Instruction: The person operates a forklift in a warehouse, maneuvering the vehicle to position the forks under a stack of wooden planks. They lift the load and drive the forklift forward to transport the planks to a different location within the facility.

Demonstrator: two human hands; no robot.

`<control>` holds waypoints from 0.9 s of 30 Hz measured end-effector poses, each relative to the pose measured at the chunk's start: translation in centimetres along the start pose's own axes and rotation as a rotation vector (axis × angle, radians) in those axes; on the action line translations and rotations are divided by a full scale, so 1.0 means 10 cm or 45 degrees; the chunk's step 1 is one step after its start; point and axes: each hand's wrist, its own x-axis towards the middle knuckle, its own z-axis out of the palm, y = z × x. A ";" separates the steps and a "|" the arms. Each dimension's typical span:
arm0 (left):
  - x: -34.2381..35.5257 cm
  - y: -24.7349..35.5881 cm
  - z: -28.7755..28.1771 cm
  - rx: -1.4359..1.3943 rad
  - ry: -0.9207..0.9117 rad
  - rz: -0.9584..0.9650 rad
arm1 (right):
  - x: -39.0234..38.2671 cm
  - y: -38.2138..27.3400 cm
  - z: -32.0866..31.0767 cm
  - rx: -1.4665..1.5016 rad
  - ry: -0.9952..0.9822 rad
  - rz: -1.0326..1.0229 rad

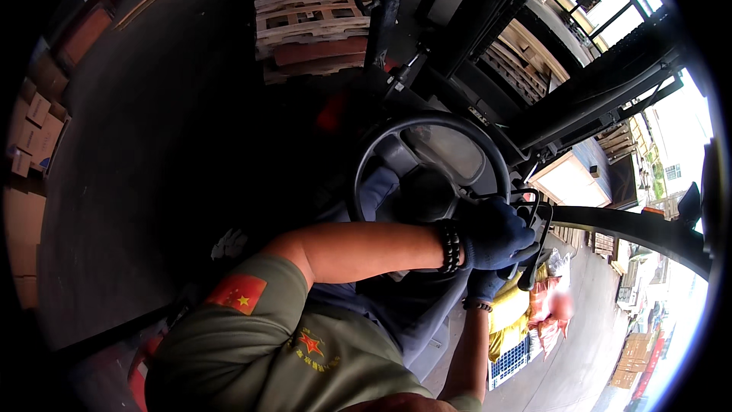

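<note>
A black steering wheel (pixel 360 175) with a dark hub stands in front of me. My left arm reaches across my body, and my left hand (pixel 497 236), in a dark blue knit glove, is closed over the wheel's lower right rim. Just below it is my right hand (pixel 485 285), gloved the same way. Its fingers are mostly hidden behind the left hand, close to the black control levers (pixel 543 230) right of the wheel. Whether they grip a lever cannot be made out.
Ahead rise the dark mast beams (pixel 488 19) of a forklift. Stacked wooden pallets (pixel 313 23) stand ahead on the left, and cardboard boxes (pixel 34 133) line the far left. Yellow sacks (pixel 509 313) lie on the right. A long-handled pallet jack (pixel 145 4) stands far left.
</note>
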 end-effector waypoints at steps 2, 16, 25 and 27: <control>0.03 0.07 0.11 -0.065 -0.039 0.005 | 0.63 0.94 -0.48 -0.606 0.008 -0.012; -0.08 -0.06 -0.06 -0.020 -0.002 0.037 | -0.93 0.14 -0.24 -1.591 -0.396 -0.388; -0.10 -0.11 -0.04 0.000 -0.033 0.037 | -0.77 0.18 -0.21 -1.139 -0.151 -0.075; -0.09 -0.05 -0.02 -0.039 -0.028 0.032 | -0.74 0.19 -0.27 -1.183 -0.153 -0.149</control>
